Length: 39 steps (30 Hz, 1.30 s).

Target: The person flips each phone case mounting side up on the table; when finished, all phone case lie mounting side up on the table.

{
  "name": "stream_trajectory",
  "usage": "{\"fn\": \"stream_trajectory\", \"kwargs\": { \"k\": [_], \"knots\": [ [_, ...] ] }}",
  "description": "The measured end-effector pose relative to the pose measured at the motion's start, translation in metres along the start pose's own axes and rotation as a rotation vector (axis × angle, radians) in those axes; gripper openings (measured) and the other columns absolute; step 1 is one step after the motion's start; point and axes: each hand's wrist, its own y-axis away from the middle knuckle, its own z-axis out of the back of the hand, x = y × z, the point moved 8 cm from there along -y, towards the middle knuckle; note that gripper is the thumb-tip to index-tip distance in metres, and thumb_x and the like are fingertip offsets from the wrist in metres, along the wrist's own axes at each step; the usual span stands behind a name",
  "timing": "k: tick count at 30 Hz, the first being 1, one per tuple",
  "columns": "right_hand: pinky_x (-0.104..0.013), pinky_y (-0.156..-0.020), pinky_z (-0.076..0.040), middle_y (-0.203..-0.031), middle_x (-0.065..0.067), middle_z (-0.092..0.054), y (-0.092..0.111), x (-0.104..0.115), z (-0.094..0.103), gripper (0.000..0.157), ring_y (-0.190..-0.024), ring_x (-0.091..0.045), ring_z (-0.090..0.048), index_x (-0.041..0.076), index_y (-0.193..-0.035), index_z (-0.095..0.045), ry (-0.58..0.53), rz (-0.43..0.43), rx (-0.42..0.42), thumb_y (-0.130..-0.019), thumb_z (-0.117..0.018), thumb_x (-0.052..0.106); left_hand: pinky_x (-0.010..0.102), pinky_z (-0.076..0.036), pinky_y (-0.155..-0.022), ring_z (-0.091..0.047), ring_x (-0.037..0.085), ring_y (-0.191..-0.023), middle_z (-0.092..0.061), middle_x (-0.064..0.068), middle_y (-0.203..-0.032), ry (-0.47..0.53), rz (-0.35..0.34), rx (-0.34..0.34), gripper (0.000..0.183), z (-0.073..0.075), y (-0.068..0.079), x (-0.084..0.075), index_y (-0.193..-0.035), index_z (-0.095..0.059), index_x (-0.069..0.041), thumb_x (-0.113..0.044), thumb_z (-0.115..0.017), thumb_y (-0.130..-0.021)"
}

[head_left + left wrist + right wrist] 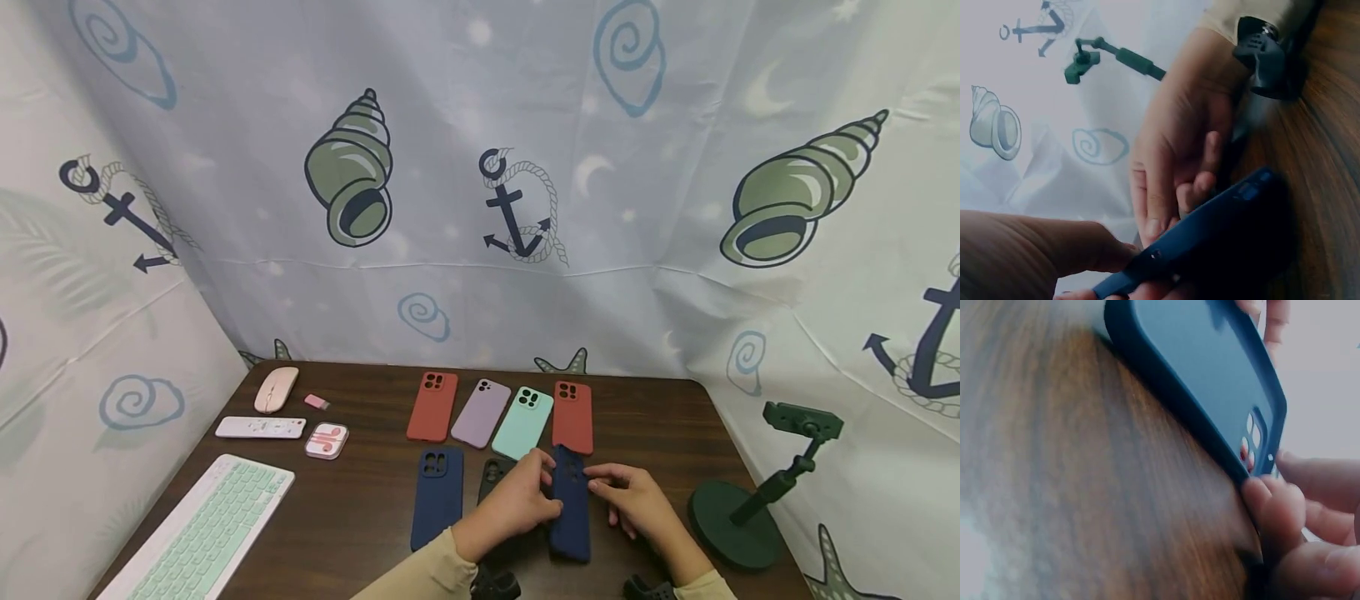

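Note:
A dark blue phone case (572, 521) is tilted up off the table, its hollow inner side and camera cutouts showing in the right wrist view. My left hand (517, 497) grips it by the edge, with the thumb (1094, 247) on one side and fingertips on the other. At its camera end, my right hand (633, 500) pinches the edge between thumb and fingers (1282, 515). A black phone case (491, 472) lies partly hidden under my left hand and forearm. Left of it lies another dark blue phone case (437, 504).
Behind are a red case (432, 408), a lilac case (482, 414), a mint case (525, 423) and another red case (573, 417). A keyboard (217, 533), remote (260, 427), mouse (276, 389) and earphone box (327, 441) lie left. A green stand (735, 525) is right.

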Motion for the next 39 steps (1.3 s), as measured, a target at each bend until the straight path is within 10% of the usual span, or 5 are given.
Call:
{"fn": "stream_trajectory", "kwargs": {
  "k": [5, 13, 20, 28, 39],
  "knots": [
    [-0.029, -0.036, -0.041, -0.095, -0.012, -0.072, 0.002, -0.003, 0.009, 0.039, -0.042, -0.013, -0.047, 0.019, -0.128, -0.068, -0.071, -0.048, -0.072, -0.094, -0.072, 0.037, 0.027, -0.047, -0.066, -0.055, 0.009, -0.079, -0.058, 0.005, -0.103, -0.130, -0.060, -0.016, 0.048, -0.002, -0.004, 0.002, -0.127, -0.054, -0.003, -0.012, -0.079, -0.086],
    [-0.026, -0.036, -0.034, -0.101, -0.010, -0.069, 0.004, -0.006, 0.015, 0.036, -0.047, -0.014, -0.048, 0.016, -0.124, -0.067, -0.092, -0.068, -0.120, -0.091, -0.076, 0.028, 0.026, -0.043, -0.080, -0.040, 0.012, -0.097, -0.052, 0.001, -0.117, -0.709, -0.190, 0.036, 0.055, -0.009, -0.004, 0.012, -0.136, -0.063, -0.017, -0.049, -0.072, -0.092],
    [-0.024, -0.038, -0.033, -0.098, -0.009, -0.067, 0.003, -0.003, 0.016, 0.038, -0.049, -0.014, -0.048, 0.013, -0.126, -0.065, -0.112, -0.058, -0.103, -0.092, -0.075, 0.027, 0.024, -0.044, -0.080, -0.041, 0.009, -0.100, -0.051, -0.002, -0.116, -0.636, -0.232, 0.140, 0.053, -0.003, -0.004, 0.013, -0.140, -0.060, -0.021, -0.049, -0.066, -0.096],
    [-0.024, -0.041, -0.035, -0.093, -0.010, -0.062, 0.007, 0.018, 0.010, 0.043, -0.053, -0.012, -0.047, 0.009, -0.121, -0.066, -0.140, -0.006, -0.125, -0.095, -0.069, 0.043, 0.018, -0.049, -0.082, -0.058, 0.006, -0.098, -0.059, 0.000, -0.121, -0.489, -0.443, 0.211, 0.037, 0.019, 0.005, -0.013, -0.136, -0.061, -0.024, -0.040, -0.058, -0.103],
    [-0.038, -0.040, -0.050, -0.094, -0.021, -0.066, -0.010, 0.075, -0.054, 0.035, -0.058, -0.021, -0.062, 0.003, -0.120, -0.066, -0.054, 0.205, -0.038, -0.100, -0.065, 0.032, 0.025, -0.052, -0.078, -0.062, 0.006, -0.093, -0.065, 0.000, -0.111, -0.496, -0.247, 0.095, 0.033, 0.090, 0.006, 0.006, -0.124, -0.065, -0.017, -0.039, -0.066, -0.099]
  ]
}}
